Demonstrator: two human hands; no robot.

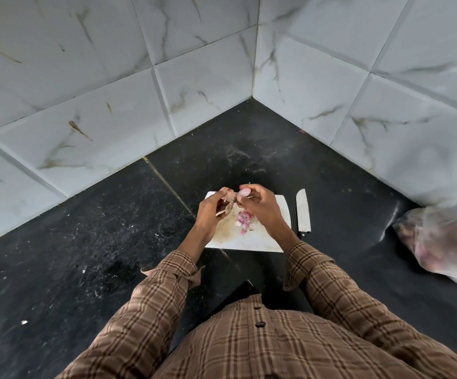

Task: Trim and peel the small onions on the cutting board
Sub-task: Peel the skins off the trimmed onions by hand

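Note:
A white cutting board lies on the black counter in the wall corner. Above its far edge my right hand pinches a small pale pink onion between the fingertips. My left hand grips brown dry onion skin that still joins the onion and hangs down from my fingers. A small heap of pink peels and trimmings rests on the middle of the stained board, below my hands.
A knife lies on the counter just right of the board, blade pointing away. A clear plastic bag of onions sits at the right against the tiled wall. Marble-look wall tiles close off the corner behind.

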